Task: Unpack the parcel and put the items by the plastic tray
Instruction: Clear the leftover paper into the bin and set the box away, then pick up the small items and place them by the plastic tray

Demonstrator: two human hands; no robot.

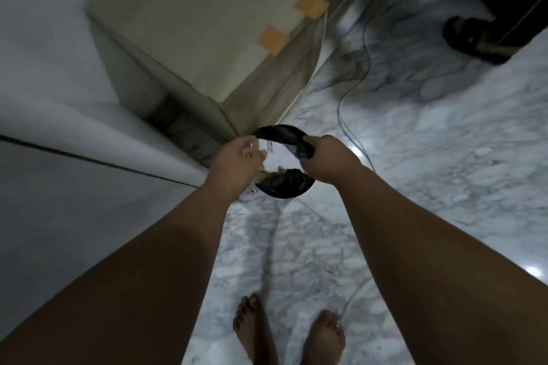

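Bag (pixel 280 133) mouth stretched wide open
Left hand (pixel 237 158) and right hand (pixel 326 157) each clutch its black rim; pulling harder may rip the thin plastic.

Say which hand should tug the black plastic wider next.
Right, I'd judge. The right grip has its fingers curled round a bunch of the black plastic. The left grip sits at the opposite edge, and what it holds is unclear.
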